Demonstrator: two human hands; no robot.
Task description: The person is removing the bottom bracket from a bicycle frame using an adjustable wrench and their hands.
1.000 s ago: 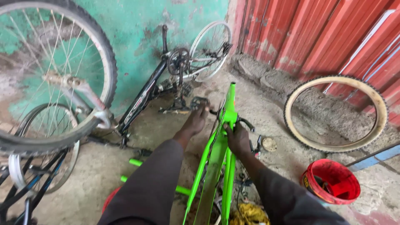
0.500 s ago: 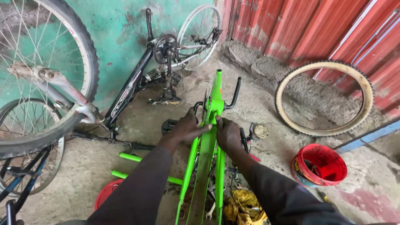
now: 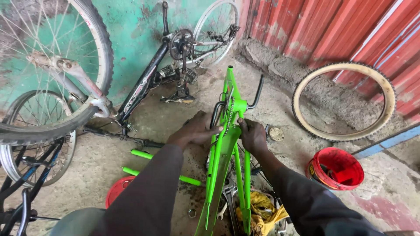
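Green bicycle frame (image 3: 227,153): bright lime paint, bare of wheels, standing on the concrete floor (image 3: 144,118) directly in front of the person, its narrow tubes running away from the camera. A black chain (image 3: 228,116) hangs along its upper part, and a black curved crank arm (image 3: 257,94) projects to its right.

Left hand (image 3: 194,130): resting against the left side of the frame, fingers (image 3: 211,129) curled towards the tube at the chain. Whether it grips the chain or only the tube cannot be told.

Right hand (image 3: 253,135): closed on the right side of the frame, thumb up near the chain. The 2 hands sit close together, with only the tube between them.

Surroundings: 2 loose green tubes (image 3: 155,164) lie on the floor to the left of the frame. A yellow rag (image 3: 261,209) and a spanner (image 3: 228,194) lie at its base. A red bucket (image 3: 336,168) stands to the right, and a tan-walled tyre (image 3: 302,113) leans on the rubble by the red corrugated wall. A black bicycle (image 3: 148,83) rests upturned against the green wall.
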